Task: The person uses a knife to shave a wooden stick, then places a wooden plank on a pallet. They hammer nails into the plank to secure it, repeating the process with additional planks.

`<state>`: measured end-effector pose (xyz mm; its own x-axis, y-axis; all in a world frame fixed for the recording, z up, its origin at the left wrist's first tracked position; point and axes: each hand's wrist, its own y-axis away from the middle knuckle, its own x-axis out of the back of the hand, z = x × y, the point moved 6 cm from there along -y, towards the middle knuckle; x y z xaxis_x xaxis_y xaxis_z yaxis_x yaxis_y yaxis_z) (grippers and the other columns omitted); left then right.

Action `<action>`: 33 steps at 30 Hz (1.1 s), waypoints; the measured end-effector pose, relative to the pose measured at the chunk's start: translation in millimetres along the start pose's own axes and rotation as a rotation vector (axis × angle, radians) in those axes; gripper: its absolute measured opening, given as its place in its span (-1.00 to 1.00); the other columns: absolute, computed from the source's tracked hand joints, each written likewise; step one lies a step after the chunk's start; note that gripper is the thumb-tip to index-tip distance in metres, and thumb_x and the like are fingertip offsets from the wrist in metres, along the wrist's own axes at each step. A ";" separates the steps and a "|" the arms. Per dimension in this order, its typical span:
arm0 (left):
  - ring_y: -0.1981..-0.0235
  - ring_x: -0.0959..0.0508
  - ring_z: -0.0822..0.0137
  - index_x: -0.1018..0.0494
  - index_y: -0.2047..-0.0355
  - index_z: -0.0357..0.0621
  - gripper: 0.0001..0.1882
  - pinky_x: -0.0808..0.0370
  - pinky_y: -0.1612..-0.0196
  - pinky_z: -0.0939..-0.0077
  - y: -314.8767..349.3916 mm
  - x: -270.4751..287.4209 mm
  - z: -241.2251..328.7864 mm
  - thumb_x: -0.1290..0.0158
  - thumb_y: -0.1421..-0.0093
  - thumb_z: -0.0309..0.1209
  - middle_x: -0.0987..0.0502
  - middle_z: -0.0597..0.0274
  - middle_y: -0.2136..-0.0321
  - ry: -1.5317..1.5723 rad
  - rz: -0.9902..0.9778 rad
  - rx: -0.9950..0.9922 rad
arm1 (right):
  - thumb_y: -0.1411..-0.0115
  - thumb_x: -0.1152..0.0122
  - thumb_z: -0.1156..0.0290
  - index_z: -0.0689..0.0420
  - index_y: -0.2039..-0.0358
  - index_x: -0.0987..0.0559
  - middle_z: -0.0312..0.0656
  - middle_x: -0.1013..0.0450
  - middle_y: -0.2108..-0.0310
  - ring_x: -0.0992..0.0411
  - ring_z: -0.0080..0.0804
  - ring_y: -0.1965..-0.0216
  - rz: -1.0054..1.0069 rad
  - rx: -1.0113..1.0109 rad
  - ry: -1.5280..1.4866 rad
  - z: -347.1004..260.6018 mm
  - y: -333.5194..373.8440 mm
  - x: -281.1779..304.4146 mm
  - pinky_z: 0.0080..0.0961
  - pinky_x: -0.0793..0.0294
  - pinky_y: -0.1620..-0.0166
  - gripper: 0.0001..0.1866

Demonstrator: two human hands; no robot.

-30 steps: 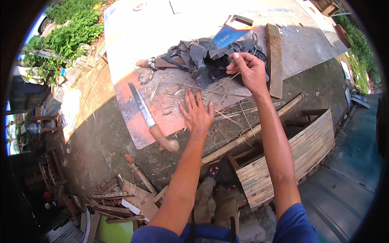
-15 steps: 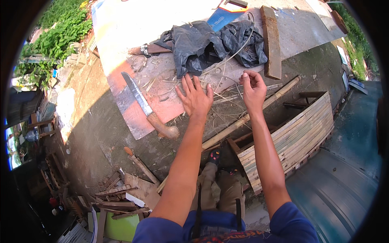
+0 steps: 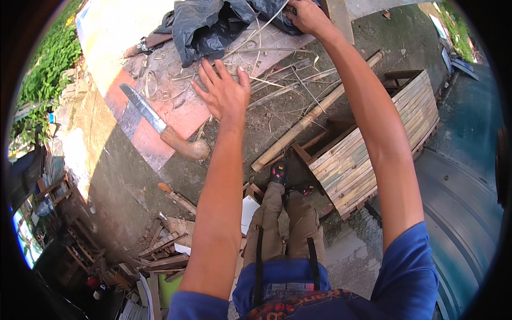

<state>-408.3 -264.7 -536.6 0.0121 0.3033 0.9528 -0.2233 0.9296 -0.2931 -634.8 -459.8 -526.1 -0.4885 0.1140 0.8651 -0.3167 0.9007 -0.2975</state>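
I see my left hand stretched out flat above the board, fingers spread wide and holding nothing. It hovers over a scatter of thin dry strips that lie across the board's near edge and spill onto the ground. My right hand reaches farther out, up at the top of the view, and rests on the crumpled black plastic sheet. Its fingers look curled around a pale strip that curves back from the plastic toward the left hand, though I cannot tell how firmly it grips, since the fingertips are hidden in the folds.

A big knife with a wooden handle lies on the board to the left of my left hand, well apart from it, blade pointing away and handle near the board's lower corner. A long bamboo pole runs diagonally on the ground under my right forearm. Beside it, to the right, stands a slatted wooden crate. My shoes sit near the crate's corner. Lower left, a pile of scrap wood lies on the ground.
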 end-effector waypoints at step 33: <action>-0.44 -0.12 0.08 -0.26 -0.32 -0.14 -0.30 0.07 -0.44 -0.20 0.9 -5.2 -1.1 0.13 -0.30 0.03 -0.18 -0.02 -0.39 -0.002 0.045 0.005 | -0.33 -0.32 0.29 0.27 0.14 -0.66 -0.18 -0.62 0.27 -0.59 -0.47 0.20 0.346 -0.611 -1.163 8.6 109.9 90.3 -0.54 -0.62 0.09 -0.72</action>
<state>-407.4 -265.2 -541.9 0.0003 0.3449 0.9386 -0.2288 0.9138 -0.3357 -720.7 -354.1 -484.2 -0.9630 0.2268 -0.1458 0.2202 0.9736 0.0601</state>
